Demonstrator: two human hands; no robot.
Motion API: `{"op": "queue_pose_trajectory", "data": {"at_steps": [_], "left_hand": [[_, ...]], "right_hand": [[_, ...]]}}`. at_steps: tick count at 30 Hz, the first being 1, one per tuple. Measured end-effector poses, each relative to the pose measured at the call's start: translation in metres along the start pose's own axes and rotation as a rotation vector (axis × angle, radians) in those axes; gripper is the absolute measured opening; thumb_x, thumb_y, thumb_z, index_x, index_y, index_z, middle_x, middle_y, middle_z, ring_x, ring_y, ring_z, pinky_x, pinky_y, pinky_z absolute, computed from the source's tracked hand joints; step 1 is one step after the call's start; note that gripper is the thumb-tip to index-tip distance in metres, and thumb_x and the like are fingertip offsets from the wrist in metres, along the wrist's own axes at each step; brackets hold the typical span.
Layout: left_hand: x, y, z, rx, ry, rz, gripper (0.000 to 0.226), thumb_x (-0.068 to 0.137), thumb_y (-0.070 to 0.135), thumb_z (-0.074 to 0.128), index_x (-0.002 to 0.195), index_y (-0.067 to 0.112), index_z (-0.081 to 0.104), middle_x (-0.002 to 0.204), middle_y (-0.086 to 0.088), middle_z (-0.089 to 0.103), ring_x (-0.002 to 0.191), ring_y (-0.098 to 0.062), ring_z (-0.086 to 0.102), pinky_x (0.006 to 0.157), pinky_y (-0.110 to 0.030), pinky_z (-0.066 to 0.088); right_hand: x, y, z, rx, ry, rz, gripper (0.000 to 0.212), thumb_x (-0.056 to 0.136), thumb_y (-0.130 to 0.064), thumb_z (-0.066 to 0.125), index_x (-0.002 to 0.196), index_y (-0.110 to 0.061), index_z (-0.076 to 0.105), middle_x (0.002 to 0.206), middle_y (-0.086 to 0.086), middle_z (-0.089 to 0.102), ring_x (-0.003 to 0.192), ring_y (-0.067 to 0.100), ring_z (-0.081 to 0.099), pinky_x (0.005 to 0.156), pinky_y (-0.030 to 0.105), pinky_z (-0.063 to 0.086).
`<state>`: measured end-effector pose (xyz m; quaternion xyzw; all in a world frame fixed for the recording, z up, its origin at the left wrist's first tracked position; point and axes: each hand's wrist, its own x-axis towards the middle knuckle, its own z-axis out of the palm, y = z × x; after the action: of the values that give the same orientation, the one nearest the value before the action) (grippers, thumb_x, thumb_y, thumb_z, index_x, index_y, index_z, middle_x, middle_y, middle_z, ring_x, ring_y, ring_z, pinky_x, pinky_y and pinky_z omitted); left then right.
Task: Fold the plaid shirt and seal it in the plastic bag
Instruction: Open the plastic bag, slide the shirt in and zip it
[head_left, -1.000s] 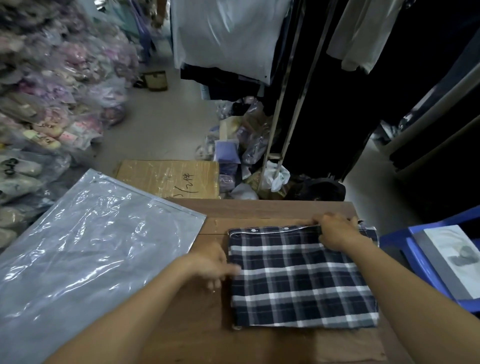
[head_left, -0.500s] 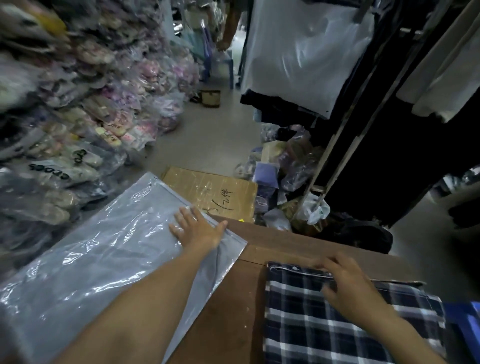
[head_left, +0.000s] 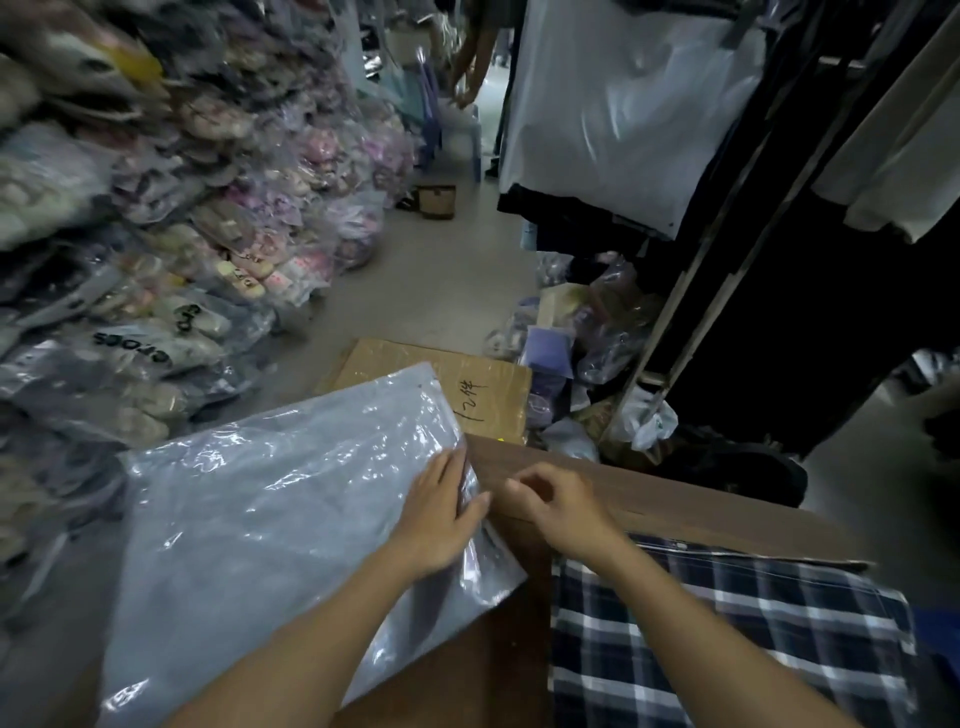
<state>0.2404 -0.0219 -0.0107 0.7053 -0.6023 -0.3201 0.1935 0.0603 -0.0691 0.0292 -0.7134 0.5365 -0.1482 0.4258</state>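
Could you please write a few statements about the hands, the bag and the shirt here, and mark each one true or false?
1. The left hand lies on the plastic bag. True.
2. The plaid shirt is inside the bag. False: it lies folded on the wooden table, beside the bag.
3. The right hand presses the shirt flat. False: it is curled near the bag's edge.
4. A cardboard box sits beyond the table. True.

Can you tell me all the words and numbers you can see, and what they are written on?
"crocs", seen upside down and partly cut off: on a clear bagged shoe pack in the pile at left.
Handwritten black marks, maybe a "1" or "2" and a character, not clear enough to read: on the cardboard box beyond the table.
Small marks on other bagged shoes: too blurred to read.
The plastic bag and plaid shirt: no writing visible.
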Motion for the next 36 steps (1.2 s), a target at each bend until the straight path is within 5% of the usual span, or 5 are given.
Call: {"op": "queue_pose_trajectory", "data": {"at_steps": [7, 15, 21, 31, 36], "left_hand": [[-0.057, -0.005, 0.0, -0.045, -0.123, 0.131, 0.08, 0.093, 0.059, 0.042, 0.156, 0.03, 0.003, 0.163, 0.015, -0.002, 0.148, 0.0, -0.009, 0.121, -0.029, 0.004], [-0.056, 0.009, -0.01, -0.189, 0.007, 0.046, 0.061, 0.074, 0.056, 0.063, 0.128, 0.031, 0.051, 0.12, 0.014, 0.039, 0.116, -0.001, 0.044, 0.097, -0.019, 0.036], [-0.043, 0.021, -0.015, -0.277, 0.038, -0.007, 0.043, 0.077, 0.042, 0.075, 0.113, 0.029, 0.055, 0.113, 0.005, 0.042, 0.109, 0.001, 0.049, 0.092, -0.021, 0.042], [-0.031, 0.041, -0.023, -0.609, -0.096, -0.033, 0.02, 0.092, 0.033, 0.061, 0.108, 0.045, 0.067, 0.117, -0.009, 0.055, 0.105, -0.013, 0.06, 0.098, -0.024, 0.044], [-0.03, 0.045, -0.02, -0.801, -0.1, -0.068, 0.026, 0.101, 0.013, 0.048, 0.116, 0.025, 0.067, 0.103, -0.005, 0.069, 0.096, -0.011, 0.067, 0.087, -0.023, 0.052]], "right_hand": [[0.01, -0.024, 0.037, 0.656, -0.232, 0.467, 0.032, 0.099, -0.038, 0.056, 0.105, -0.011, 0.071, 0.079, 0.002, 0.075, 0.062, 0.01, 0.068, 0.066, 0.036, 0.057], [0.007, -0.013, 0.056, 0.862, -0.149, 0.554, 0.023, 0.093, -0.024, 0.068, 0.106, -0.005, 0.071, 0.082, 0.006, 0.069, 0.073, 0.016, 0.063, 0.057, 0.024, 0.05], [0.009, -0.007, 0.049, 1.06, -0.135, 0.515, 0.01, 0.092, -0.017, 0.069, 0.085, -0.009, 0.067, 0.062, 0.001, 0.073, 0.055, 0.013, 0.068, 0.052, 0.024, 0.056], [0.009, -0.006, 0.039, 1.261, -0.066, 0.526, 0.035, 0.085, -0.032, 0.074, 0.108, -0.008, 0.064, 0.099, 0.018, 0.071, 0.105, 0.028, 0.061, 0.112, 0.044, 0.039], [0.004, -0.009, 0.036, 1.264, -0.082, 0.48, 0.034, 0.07, -0.036, 0.08, 0.091, -0.013, 0.066, 0.071, 0.002, 0.066, 0.068, 0.013, 0.058, 0.076, 0.029, 0.05]]}}
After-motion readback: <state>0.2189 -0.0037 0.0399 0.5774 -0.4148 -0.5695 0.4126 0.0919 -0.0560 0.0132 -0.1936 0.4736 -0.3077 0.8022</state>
